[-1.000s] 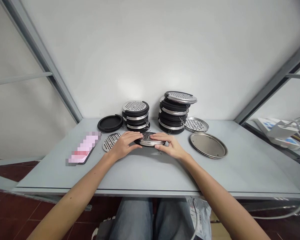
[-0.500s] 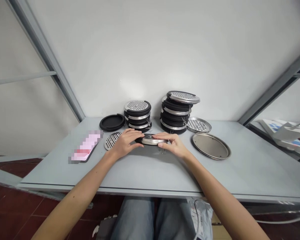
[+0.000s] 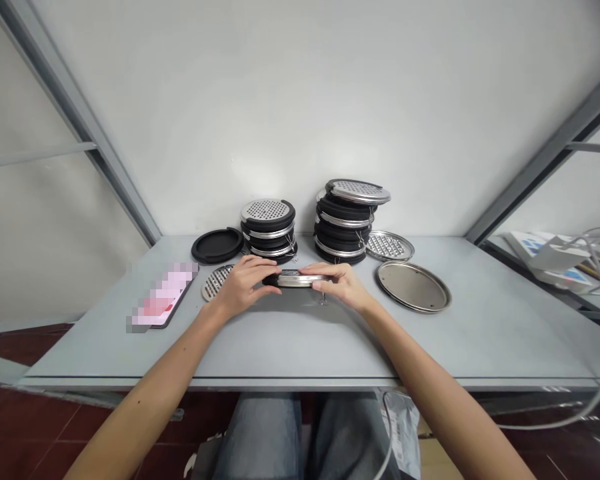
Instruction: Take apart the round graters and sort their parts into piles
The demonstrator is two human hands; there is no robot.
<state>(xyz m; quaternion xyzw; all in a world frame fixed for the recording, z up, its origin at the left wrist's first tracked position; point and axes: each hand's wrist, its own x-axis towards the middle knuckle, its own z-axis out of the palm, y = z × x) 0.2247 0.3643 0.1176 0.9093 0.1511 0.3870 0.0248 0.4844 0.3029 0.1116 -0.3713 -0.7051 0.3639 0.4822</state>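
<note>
Both my hands grip one round disc assembly (image 3: 295, 279), a steel rim with a black edge, just above the grey table (image 3: 290, 347). My left hand (image 3: 244, 285) wraps its left side with fingers over the top. My right hand (image 3: 339, 285) clasps its right side. A small wire clip hangs below the disc near my right fingers. Behind it stand two stacks of like discs, a short stack (image 3: 269, 228) and a taller stack (image 3: 347, 220).
A black lid (image 3: 217, 245) lies at the back left and a perforated steel plate (image 3: 214, 283) beside my left hand. Another perforated plate (image 3: 391, 246) and a plain steel tray (image 3: 413, 287) lie to the right. A blurred pink item (image 3: 161, 305) lies at the left.
The disc has tipped more edge-on and risen slightly in both hands; its perforated top no longer shows. The camera view shifted a little.
</note>
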